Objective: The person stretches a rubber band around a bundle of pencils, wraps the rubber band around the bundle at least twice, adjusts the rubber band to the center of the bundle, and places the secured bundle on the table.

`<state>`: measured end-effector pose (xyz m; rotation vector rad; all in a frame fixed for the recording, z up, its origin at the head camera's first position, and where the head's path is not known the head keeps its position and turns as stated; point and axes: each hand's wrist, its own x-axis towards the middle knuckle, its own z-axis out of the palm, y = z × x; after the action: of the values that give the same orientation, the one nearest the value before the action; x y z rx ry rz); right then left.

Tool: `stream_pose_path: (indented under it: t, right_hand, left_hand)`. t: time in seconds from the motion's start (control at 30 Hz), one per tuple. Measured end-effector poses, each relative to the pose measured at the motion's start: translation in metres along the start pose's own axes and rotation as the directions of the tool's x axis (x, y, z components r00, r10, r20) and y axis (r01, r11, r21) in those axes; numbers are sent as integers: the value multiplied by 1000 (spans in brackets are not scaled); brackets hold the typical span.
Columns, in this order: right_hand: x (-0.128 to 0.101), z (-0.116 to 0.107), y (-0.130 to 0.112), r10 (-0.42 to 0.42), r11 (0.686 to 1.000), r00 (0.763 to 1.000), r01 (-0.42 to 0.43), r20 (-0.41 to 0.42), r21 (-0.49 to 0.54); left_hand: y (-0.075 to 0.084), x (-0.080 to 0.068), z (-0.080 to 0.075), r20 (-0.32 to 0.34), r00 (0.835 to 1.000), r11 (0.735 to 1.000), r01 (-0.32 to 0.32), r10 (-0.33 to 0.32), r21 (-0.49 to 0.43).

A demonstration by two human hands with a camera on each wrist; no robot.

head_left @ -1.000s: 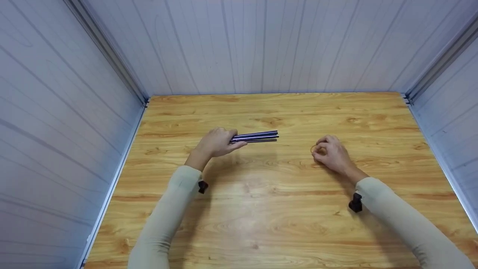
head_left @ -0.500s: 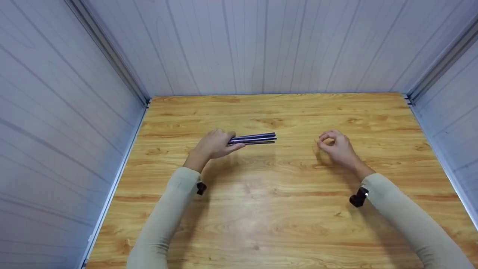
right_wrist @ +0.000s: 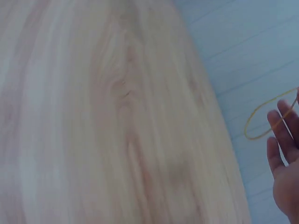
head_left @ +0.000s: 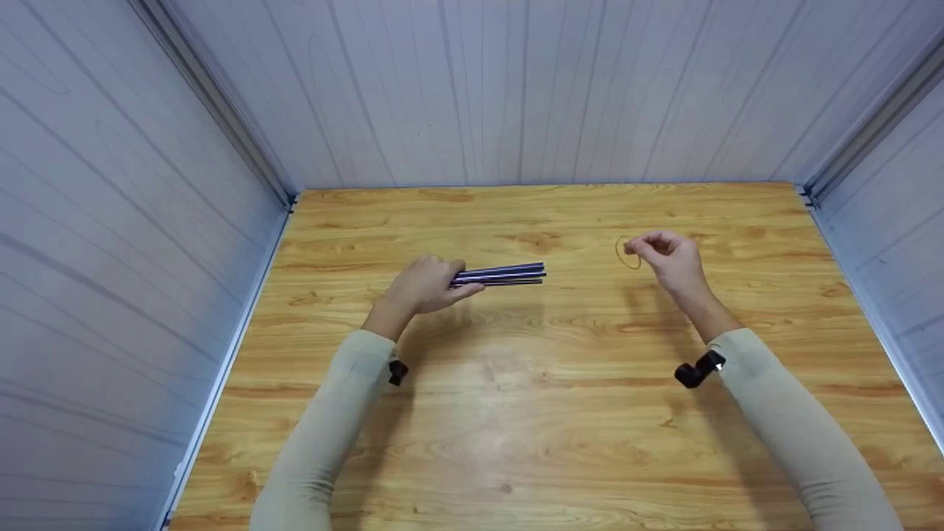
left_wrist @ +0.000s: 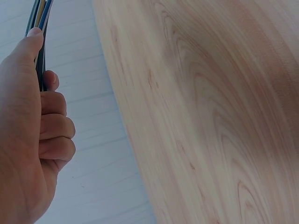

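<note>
1. The left grip [head_left: 428,284] grasps a bundle of thin dark sticks [head_left: 509,273], the fingers curled round them and the thumb lying along them.
2. The sticks lie nearly parallel, slightly fanned, their free ends pointing toward the person's right; the grip covers their other ends in the head view.
3. The right grip [head_left: 672,262] pinches a thin yellow loop [head_left: 618,254] between thumb and fingertips; the loop dangles at the left of the fingers, apart from the sticks.
4. Both grips are over the wooden bench [head_left: 487,428], their shadows falling on it.
5. A back wall [head_left: 487,88], a left wall [head_left: 81,280] and a right wall [head_left: 903,184], all pale with streaky grey lines, enclose the bench.
6. A small black device [head_left: 697,371] sits at the right sleeve's [head_left: 804,428] cuff, another at the left sleeve's [head_left: 317,420].
</note>
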<state>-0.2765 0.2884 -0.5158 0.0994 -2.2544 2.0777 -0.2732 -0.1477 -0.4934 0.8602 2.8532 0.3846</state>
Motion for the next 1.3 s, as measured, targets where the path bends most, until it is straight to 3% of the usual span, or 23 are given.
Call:
stream_pose_path:
  t: [0.1,0.2,0.4,0.53,0.67,0.87,1.13,1.3]
  right_hand:
    - [4,5,-4,8,969,999,0,-32,247]
    - [7,8,-8,14,898,999,8,-46,441]
    - [8,11,-14,-12,739,1000,-5,21,673]
    - [6,14,-18,-25,697,998,-30,66,716]
    - [5,17,-19,-37,741,996,-24,76,671]
    - [6,19,-20,-119,803,986,26,118,596]
    - [2,24,-10,-183,917,935,51,303,396]
    - [-1,28,-2,-190,948,914,76,358,308]
  left_hand:
    - [0,0,-1,3,1000,1000,3,-3,2]
    - [-1,0,-2,4,1000,1000,7,-7,1]
    - [-2,1,-1,13,1000,1000,6,-6,-8]
    - [-2,2,0,11,1000,1000,4,-4,-8]
    - [-2,1,-1,3,1000,1000,6,-6,-5]
    - [-3,1,-6,2,1000,1000,16,-16,-15]
    - [-6,1,-15,-15,1000,999,15,-15,-49]
    - [-4,3,-21,-10,1000,999,17,-17,-36]
